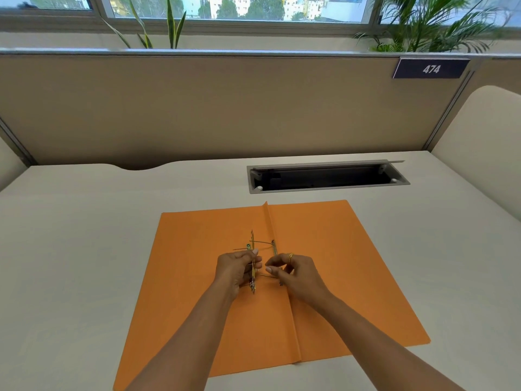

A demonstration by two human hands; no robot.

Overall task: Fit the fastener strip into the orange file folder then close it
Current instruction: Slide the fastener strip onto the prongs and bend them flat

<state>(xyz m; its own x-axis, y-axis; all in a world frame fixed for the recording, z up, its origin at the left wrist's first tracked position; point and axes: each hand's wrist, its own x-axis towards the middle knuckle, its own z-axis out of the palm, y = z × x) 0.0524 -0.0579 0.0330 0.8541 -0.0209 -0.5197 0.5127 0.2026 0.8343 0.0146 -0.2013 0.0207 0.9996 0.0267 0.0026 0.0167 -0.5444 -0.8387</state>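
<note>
Orange file folder [324, 249] open flat on desk [70, 249], spread across near-centre, spine crease running from far edge toward near edge. Far-right of folder, open cable tray [328, 177] sunk in desk surface; partition [197, 108] along far edge with number plate [431, 69] at its right end. Nothing else on desk.

Fastener strip [253, 263] held up over the folder's left leaf, just beside the crease, tilted on edge. Thin metal prongs sticking out sideways toward the crease, far prong reaching to about the crease line. Second thin metal piece [274, 248] visible at the crease, near the right fingers; whether part of the same fastener or a separate bar, cannot tell.

Left hand [236, 270] clamped round the strip, thumb on top, fingers wrapped under. Right hand [296, 270] pinching the near prong between thumb and forefinger, other fingers curled; ring on one finger. Both wrists off the folder, forearms coming in from near edge.

Step in hand, judged: fitting stage, prongs being straightened or lined up. Strip not yet seated, folder not yet closed. Punch holes not visible, too small or hidden by hands.

Next move likely calls for: both prongs parallel, aimed at holes beside the crease, pushed through together, then bent flat. Thin prongs, easy to bend off line. After that, one leaf swung over along the crease to close.
</note>
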